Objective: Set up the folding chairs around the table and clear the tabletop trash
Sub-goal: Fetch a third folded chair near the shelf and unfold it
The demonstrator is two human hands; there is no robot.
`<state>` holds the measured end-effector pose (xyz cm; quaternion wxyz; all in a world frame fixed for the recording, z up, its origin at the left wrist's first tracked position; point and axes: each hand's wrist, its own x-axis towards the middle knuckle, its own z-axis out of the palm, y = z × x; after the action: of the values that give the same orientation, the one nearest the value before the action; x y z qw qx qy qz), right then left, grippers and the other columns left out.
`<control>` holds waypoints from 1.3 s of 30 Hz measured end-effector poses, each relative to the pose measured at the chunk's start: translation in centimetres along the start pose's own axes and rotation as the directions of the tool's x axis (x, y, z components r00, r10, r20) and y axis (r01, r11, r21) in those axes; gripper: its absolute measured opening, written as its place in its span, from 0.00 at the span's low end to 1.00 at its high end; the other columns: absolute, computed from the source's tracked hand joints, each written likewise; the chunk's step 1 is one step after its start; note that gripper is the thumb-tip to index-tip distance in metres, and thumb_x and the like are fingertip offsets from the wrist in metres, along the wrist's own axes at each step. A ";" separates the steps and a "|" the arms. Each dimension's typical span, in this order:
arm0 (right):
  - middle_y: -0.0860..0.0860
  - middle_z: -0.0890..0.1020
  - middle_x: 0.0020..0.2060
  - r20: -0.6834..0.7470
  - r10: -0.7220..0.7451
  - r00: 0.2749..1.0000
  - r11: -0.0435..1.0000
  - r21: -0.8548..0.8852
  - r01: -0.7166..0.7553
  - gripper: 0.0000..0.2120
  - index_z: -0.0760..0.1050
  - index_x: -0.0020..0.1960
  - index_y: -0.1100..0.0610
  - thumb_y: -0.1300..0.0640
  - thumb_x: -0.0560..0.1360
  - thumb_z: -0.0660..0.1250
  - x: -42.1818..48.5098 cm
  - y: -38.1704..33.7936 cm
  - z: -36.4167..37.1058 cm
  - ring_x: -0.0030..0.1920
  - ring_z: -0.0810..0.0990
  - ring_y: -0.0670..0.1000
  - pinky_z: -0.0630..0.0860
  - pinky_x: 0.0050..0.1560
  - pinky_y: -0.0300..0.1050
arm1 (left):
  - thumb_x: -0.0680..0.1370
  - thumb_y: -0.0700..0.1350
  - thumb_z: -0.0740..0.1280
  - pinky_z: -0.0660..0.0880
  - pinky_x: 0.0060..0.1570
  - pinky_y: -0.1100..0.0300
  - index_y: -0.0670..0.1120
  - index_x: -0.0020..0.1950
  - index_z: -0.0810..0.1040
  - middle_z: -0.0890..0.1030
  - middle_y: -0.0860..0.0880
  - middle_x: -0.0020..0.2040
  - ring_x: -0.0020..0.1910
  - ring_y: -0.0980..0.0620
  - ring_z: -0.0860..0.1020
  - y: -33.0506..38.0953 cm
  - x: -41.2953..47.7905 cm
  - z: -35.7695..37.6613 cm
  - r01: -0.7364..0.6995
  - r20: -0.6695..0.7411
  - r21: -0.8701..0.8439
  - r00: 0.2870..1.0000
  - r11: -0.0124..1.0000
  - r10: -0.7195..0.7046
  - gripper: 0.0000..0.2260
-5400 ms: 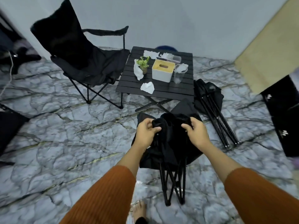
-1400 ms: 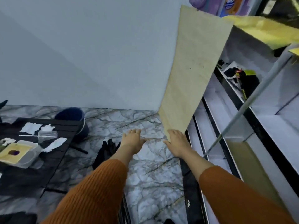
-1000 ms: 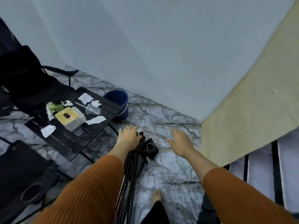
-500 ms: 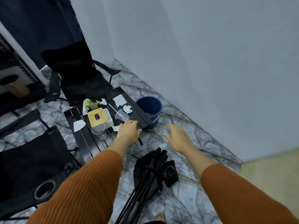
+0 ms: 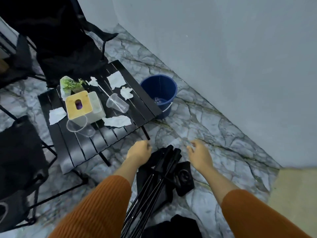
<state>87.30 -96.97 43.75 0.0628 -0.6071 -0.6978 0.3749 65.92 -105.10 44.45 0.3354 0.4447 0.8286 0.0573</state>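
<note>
Three chairs (image 5: 65, 48) (image 5: 18, 160) (image 5: 154, 182), five paper scraps (image 5: 57, 115) (image 5: 117, 121) (image 5: 126, 93) (image 5: 116, 80) (image 5: 93, 81), two cups (image 5: 117, 104) (image 5: 78, 126), one bucket (image 5: 151, 88)

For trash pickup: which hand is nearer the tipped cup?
Left. The left hand is off the table corner by the cup; the right hand is farther right, past the folded chair.
</note>
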 end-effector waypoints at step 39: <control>0.54 0.85 0.47 0.184 0.461 0.868 0.486 0.766 -0.421 0.06 0.79 0.46 0.52 0.62 0.77 0.68 19.2 21.1 26.4 0.48 0.84 0.54 0.82 0.55 0.54 | 0.76 0.46 0.71 0.75 0.62 0.51 0.39 0.68 0.72 0.77 0.44 0.65 0.60 0.45 0.77 -8.4 30.1 29.8 0.349 0.345 -0.644 0.927 0.681 -0.149 0.23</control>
<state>84.99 -91.95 5.26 0.2400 -0.6830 -0.2805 0.6303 66.71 -92.81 3.02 0.5893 0.1714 0.7463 0.2576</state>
